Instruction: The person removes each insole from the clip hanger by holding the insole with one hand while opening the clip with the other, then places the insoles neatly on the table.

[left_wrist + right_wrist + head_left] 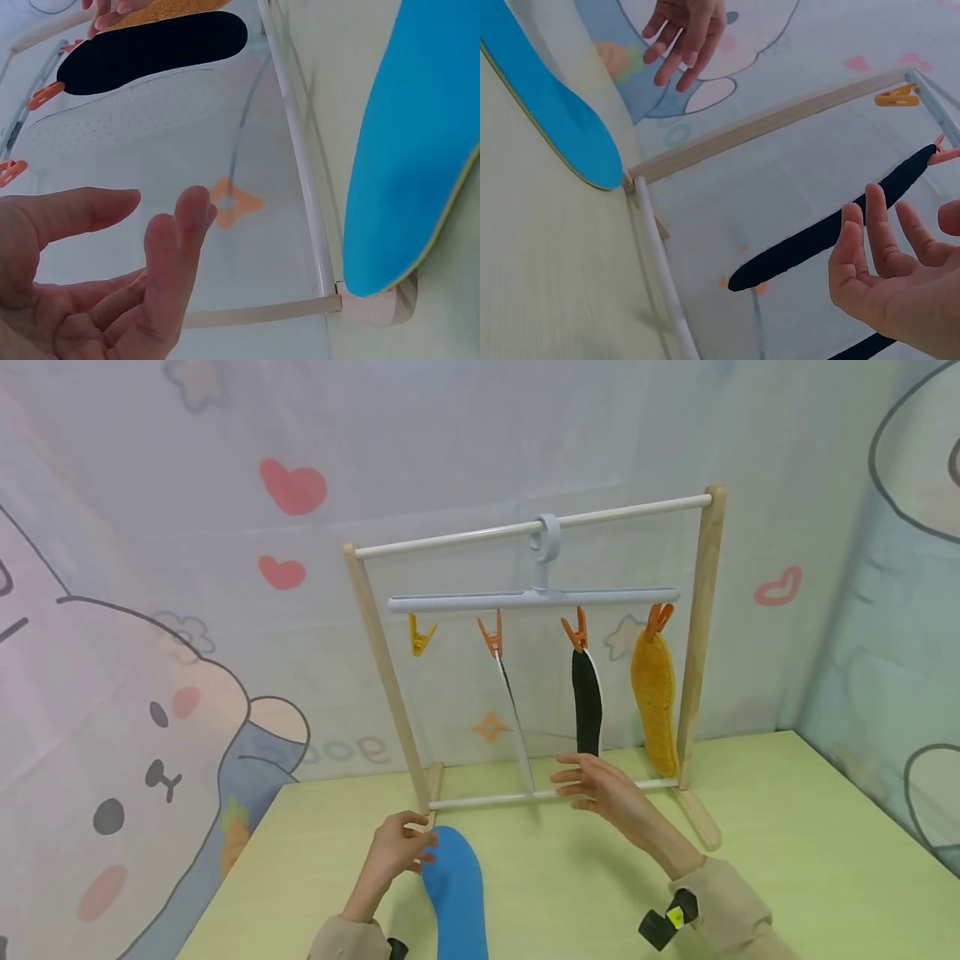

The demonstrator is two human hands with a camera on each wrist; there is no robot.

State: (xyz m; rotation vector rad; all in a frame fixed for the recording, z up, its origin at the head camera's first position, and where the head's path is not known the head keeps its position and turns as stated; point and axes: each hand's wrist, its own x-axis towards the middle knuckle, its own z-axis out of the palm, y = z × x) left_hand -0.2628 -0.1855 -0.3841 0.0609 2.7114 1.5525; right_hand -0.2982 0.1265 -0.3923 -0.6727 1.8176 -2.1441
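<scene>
My left hand (397,847) hovers by the upper end of a blue insole (457,893), its fingers loosely bent around nothing. A gap between that hand and the blue insole (412,150) shows in the left wrist view. My right hand (611,795), relaxed and holding nothing, is raised just below a black insole (587,702). Orange clips hold this insole, a thin edge-on one (516,727) and a fuzzy yellow one (654,702) under a white hanger (480,602). A yellow clip (420,637) at the hanger's left end grips nothing.
The hanger hooks over the white top rod (450,537) of a stand with wooden posts (703,610). A lower rod (480,800) joins the posts near the pale green table (810,843). Behind hangs a cartoon-printed cloth (450,443).
</scene>
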